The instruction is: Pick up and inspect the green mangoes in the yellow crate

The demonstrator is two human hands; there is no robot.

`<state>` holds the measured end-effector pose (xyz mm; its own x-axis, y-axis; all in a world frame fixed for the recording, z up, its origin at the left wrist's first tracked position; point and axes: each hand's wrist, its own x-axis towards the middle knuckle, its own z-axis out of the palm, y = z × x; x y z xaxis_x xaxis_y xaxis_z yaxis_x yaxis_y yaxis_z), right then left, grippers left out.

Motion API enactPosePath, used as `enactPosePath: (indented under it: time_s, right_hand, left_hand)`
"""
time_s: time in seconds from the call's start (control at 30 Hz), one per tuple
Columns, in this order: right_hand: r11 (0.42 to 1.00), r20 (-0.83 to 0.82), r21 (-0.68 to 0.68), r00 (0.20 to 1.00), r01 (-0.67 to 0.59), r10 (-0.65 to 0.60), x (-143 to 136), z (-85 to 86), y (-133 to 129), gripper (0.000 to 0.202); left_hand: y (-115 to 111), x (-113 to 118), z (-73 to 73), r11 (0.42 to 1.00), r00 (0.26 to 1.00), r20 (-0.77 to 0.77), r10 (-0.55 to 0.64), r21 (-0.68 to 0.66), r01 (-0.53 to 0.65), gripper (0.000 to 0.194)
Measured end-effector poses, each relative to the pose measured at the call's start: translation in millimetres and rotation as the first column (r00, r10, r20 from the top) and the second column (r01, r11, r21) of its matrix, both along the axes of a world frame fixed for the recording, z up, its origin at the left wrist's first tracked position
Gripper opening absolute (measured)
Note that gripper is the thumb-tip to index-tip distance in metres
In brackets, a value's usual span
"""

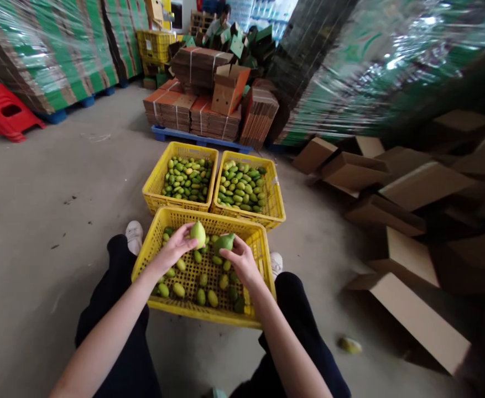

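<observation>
My left hand is closed round a pale yellow-green lemon, held up with its pointed tip on top. Beside it, my right hand grips a darker green lemon between thumb and fingers. Both hands are over a yellow plastic crate that stands between my legs. Scattered across its perforated floor are several loose lemons, green to yellowish. My forearms hide parts of the crate's sides.
Two more yellow crates, one left and one right, hold many lemons beyond mine. Behind them, flattened cartons lie on a blue pallet. Open cardboard boxes are heaped at right. A blurred fruit lies on the floor. A red stool is left.
</observation>
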<state>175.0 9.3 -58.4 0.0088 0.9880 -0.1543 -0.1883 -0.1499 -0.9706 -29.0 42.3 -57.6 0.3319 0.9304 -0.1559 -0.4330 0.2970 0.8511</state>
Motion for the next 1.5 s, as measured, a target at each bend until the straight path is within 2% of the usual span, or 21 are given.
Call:
enactPosePath:
  time_s: [0.17,0.3,0.43,0.53,0.63,0.77,0.93,1.07,1.17,1.23,1.3,1.4,1.5]
  right_hand:
    - [0.978,0.305,0.207,0.947,0.036,-0.099,7,2.5,-16,0.04]
    - [0.953,0.493,0.301,0.853,0.018,-0.172,9,7.8,-16,0.038]
    - [0.916,0.649,0.401,0.711,-0.018,-0.27,11,14.0,-15,0.036]
    - [0.893,0.703,0.445,0.645,-0.072,-0.299,12,13.0,-17,0.035]
    - [0.88,0.717,0.46,0.632,-0.115,-0.292,12,9.2,-20,0.04]
    - [0.883,0.711,0.448,0.653,-0.138,-0.259,10,5.7,-21,0.044]
    - [0.893,0.713,0.42,0.668,-0.16,-0.215,6,2.0,-21,0.043]
    - [0.901,0.682,0.41,0.704,-0.141,-0.2,3,4.0,-21,0.039]
    - [0.935,0.588,0.352,0.789,-0.05,-0.179,4,7.0,-19,0.039]
    - [0.974,0.445,0.226,0.887,0.02,-0.121,5,7.0,-17,0.042]
    - [0.999,0.242,0.038,0.969,0.039,-0.047,5,5.4,-15,0.049]
    - [0.981,0.004,-0.193,1.0,-0.02,0.021,2,2.8,-13,0.053]
    - [0.96,-0.074,-0.277,0.997,-0.044,0.025,-3,1.9,-12,0.048]
  left_hand:
    - [10,-1,-4.8,0.991,0.982,-0.188,0.007,0.13,0.017,0.051]
    - [16,14,-14.5,0.966,0.97,-0.245,0.0,0.251,0.063,0.049]
    - [5,32,-31.6,0.962,0.961,-0.271,0.056,0.273,0.021,0.045]
    - [-5,38,-35.6,0.951,0.946,-0.322,0.038,0.303,0.064,0.043]
    - [-12,36,-27.3,0.925,0.934,-0.355,0.022,0.361,0.115,0.041]
    - [-15,31,-16.0,0.934,0.937,-0.347,0.038,0.345,0.09,0.037]
    - [-11,32,-22.8,0.967,0.954,-0.294,0.054,0.254,0.024,0.039]
    - [-7,33,-27.7,0.972,0.954,-0.294,0.052,0.236,0.019,0.04]
    - [-6,30,-25.3,0.986,0.957,-0.288,0.019,0.164,0.03,0.047]
    - [-6,27,-22.9,0.998,0.967,-0.256,-0.017,0.06,0.033,0.051]
    - [-7,25,-22.3,0.996,0.979,-0.189,-0.077,-0.061,0.066,0.05]
    - [-9,25,-25.9,0.969,0.986,-0.055,-0.154,-0.201,0.141,0.048]
    - [-10,27,-30.5,0.946,0.986,0.031,-0.163,-0.279,0.165,0.042]
